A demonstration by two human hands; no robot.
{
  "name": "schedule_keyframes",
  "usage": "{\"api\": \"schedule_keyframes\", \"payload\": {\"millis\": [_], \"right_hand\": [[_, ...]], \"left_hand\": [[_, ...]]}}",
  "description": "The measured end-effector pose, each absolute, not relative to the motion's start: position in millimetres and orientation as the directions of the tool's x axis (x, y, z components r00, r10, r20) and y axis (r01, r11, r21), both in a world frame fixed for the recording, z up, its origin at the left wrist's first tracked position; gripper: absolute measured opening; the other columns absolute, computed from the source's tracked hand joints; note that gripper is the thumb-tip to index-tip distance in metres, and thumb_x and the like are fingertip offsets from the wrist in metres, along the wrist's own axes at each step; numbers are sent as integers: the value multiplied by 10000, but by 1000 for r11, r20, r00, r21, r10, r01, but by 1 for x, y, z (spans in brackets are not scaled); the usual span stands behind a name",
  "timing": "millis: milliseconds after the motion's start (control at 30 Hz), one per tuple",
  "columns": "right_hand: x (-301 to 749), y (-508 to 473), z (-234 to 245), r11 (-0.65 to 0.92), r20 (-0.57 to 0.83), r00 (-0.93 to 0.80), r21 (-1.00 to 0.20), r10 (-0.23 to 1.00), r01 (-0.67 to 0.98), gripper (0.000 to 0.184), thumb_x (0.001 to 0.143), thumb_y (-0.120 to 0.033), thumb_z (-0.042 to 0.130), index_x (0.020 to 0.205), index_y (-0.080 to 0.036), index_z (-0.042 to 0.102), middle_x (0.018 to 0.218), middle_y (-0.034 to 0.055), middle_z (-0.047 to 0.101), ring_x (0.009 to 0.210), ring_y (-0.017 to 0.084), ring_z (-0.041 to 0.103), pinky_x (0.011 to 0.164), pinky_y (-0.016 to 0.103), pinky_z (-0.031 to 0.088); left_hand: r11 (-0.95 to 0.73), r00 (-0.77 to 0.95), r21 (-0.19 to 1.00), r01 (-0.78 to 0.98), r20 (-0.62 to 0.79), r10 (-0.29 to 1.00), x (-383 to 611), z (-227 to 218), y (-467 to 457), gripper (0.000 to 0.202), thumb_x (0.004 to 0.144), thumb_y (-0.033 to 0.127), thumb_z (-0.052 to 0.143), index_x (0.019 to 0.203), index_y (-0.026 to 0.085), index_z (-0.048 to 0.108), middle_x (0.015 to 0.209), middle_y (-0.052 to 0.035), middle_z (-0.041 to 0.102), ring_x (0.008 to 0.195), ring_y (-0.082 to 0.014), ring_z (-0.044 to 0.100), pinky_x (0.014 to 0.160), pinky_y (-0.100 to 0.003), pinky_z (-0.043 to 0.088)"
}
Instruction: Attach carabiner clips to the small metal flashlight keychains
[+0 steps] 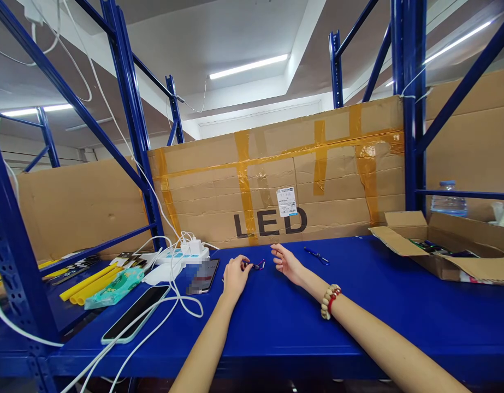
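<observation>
My left hand (236, 278) is closed, with thumb and fingertips pinching a small shiny blue-purple item (260, 265) just above the blue shelf top. Its exact kind is too small to make out, and part of it is hidden by the fingers. To its right, my right hand (287, 264) is raised with loosely curled fingers apart and nothing visible in them. A bead bracelet and a red band circle that wrist. Beyond the right hand, a slim blue item with a loop at one end (317, 255) lies on the shelf top.
An open cardboard box (444, 267) with small packets stands at the right. At left are a phone (135, 314), another phone (205, 275), white cables, a power strip (173, 256), yellow tubes (92, 284) and a teal packet (116, 286). A cardboard panel (202, 202) closes the back.
</observation>
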State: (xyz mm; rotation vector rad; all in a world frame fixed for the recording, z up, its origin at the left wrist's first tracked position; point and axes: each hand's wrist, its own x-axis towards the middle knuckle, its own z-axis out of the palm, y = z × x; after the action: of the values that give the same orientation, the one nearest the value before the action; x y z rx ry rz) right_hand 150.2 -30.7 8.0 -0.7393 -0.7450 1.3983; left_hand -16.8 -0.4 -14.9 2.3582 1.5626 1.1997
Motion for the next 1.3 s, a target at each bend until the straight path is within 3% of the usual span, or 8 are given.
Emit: {"api": "schedule_keyframes", "payload": {"millis": [467,567,700,867,967,1067,1200,1300], "right_hand": [[151,-27,5,68,50,50,-881,997,-468,207,645,-291,611,714,-162,465,662,-36,466,377,-1,272,327,150,221],[151,-25,0,145,114,108,-923,988,-356,214,616,-295,646,736,-163,527,662,-30,479,393,6,294,333,151,210],[149,-22,-8,290,274,134,-950,952,-118,222,498,-134,698,710,-157,638,597,-34,481,444,32,352,371,152,251],[153,-15,-13,459,479,123,-874,869,161,213,560,-89,648,734,-206,689,753,-7,594,641,80,464,614,185,400],[156,-12,-15,510,552,51,-798,832,319,221,678,-134,575,851,-217,684,858,10,634,789,118,534,750,227,402],[155,-13,-17,505,521,-53,-789,852,350,174,759,-257,528,808,-182,677,766,24,642,726,139,560,702,245,413],[151,-16,-19,501,441,-238,-786,865,364,363,809,-413,445,680,-135,639,664,43,632,621,139,562,637,250,420],[150,-17,-20,497,407,-295,-778,864,384,434,797,-499,431,701,-119,617,665,49,619,559,120,525,588,241,403]], "left_hand": [[-497,212,457,737,543,813,-17,-13,-2,190,778,312,544,881,222,675,725,-35,599,780,-169,528,691,-260,387],[-531,233,490,692,544,806,-15,-14,0,174,755,293,568,862,218,683,702,-26,605,751,-160,529,681,-257,387],[-583,282,581,568,528,801,-14,-13,1,163,709,235,603,844,196,686,742,-13,638,698,-132,532,694,-249,398],[-601,314,692,400,513,799,-13,-12,0,200,679,243,616,842,148,682,706,-18,634,641,-118,542,651,-229,412],[-608,333,708,359,512,792,-12,-13,0,211,663,251,624,835,142,683,672,-15,625,615,-115,539,635,-228,413],[-606,337,733,308,512,790,-11,-14,2,213,659,243,624,836,137,677,692,-24,638,636,-121,557,649,-229,426],[-577,315,785,227,501,806,-11,-15,3,211,667,231,610,840,122,662,769,-49,659,695,-130,582,671,-224,437],[-582,315,767,269,501,806,-11,-14,2,217,656,243,618,823,112,660,682,-39,643,625,-126,566,619,-225,426]]}}
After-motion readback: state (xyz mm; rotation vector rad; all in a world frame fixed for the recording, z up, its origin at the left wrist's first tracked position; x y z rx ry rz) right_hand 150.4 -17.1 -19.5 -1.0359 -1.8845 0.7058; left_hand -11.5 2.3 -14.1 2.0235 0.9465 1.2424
